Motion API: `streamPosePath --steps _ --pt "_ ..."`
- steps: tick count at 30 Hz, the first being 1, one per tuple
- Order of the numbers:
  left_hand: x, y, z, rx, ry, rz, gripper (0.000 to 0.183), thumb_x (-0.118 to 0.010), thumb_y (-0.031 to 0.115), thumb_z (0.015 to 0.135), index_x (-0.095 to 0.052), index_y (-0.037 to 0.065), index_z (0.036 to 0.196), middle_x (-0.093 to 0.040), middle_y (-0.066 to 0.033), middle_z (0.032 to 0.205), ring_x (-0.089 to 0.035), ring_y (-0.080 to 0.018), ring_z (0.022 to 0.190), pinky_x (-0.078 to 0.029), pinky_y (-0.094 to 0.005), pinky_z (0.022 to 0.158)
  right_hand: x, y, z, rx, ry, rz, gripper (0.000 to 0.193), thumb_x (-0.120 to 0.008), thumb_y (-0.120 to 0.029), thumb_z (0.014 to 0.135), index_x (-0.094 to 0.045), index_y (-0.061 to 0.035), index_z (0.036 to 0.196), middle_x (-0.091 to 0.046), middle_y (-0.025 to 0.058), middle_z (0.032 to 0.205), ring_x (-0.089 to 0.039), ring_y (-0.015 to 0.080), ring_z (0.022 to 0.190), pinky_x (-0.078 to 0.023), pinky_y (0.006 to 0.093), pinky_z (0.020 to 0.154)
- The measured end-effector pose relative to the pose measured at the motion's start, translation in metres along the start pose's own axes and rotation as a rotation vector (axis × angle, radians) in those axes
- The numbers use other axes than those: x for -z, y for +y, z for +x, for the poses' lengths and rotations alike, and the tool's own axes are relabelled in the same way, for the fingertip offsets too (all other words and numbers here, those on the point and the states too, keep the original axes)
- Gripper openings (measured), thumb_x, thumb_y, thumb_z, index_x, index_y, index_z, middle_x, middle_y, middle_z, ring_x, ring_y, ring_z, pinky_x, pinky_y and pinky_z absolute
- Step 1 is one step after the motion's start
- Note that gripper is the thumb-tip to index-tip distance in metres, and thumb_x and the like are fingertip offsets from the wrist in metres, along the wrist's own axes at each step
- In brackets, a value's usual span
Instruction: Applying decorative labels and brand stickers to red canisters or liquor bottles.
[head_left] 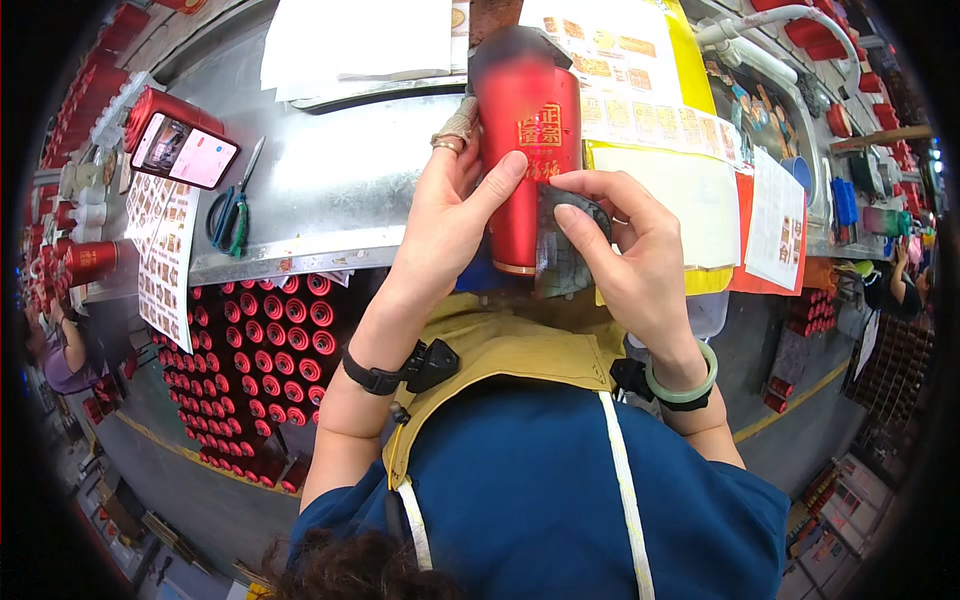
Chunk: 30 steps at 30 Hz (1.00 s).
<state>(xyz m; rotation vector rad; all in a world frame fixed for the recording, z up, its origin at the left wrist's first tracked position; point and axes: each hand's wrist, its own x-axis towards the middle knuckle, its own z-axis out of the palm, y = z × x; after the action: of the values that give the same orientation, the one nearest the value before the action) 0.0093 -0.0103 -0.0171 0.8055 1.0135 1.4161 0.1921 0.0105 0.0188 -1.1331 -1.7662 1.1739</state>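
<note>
Probably stiff and slippery, the red container (540,115) is gripped by the left hand (462,195), best held mid-body, with the right hand (632,232) half-curled, hold unclear.

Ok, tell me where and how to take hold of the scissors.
Grip the scissors by their handles, coming from the near edge of the table. They lie flat, handles toward the person and blades pointing away, with the phone beyond to the left. The left hand seems best placed, being nearer.
</note>
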Motion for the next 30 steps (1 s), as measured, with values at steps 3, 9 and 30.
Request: streamPosePath --steps 3,9,30 --pt "-0.001 0.001 -0.001 -0.002 -0.006 -0.015 0.076 -0.07 0.018 0.1 -0.026 -0.002 0.159 -0.042 -0.0204 0.156 -0.044 -0.0258 0.143 -0.036 -0.0407 0.119 0.0 0.0 -0.001 0.009 0.018 0.008 0.02 -0.074 -0.007 0.09 -0.074 -0.0026 0.11 -0.071 0.008 0.091 -0.055 0.0137 0.069 -0.045 0.0285 0.063" --pt "-0.001 0.0 -0.003 0.008 0.011 -0.004 0.076 -0.071 0.019 0.099 -0.027 -0.003 0.158 -0.042 -0.0209 0.155 -0.044 -0.0267 0.143 -0.035 -0.041 0.12 0.001 0.001 0.0 -0.015 0.009 -0.014 0.02 -0.075 -0.008 0.089 -0.075 -0.0029 0.109 -0.07 0.0063 0.089 -0.051 0.0114 0.065 -0.043 0.0277 0.06" --pt "0.0 0.0 -0.001 0.013 0.016 0.006 0.077 -0.073 0.023 0.099 -0.029 -0.007 0.155 -0.043 -0.0224 0.154 -0.043 -0.027 0.144 -0.036 -0.0405 0.119 -0.003 -0.011 0.003 0.061 0.024 -0.176 0.019 -0.077 -0.004 0.085 -0.074 -0.0022 0.104 -0.063 0.0107 0.081 -0.061 0.0219 0.069 -0.048 0.0326 0.063"
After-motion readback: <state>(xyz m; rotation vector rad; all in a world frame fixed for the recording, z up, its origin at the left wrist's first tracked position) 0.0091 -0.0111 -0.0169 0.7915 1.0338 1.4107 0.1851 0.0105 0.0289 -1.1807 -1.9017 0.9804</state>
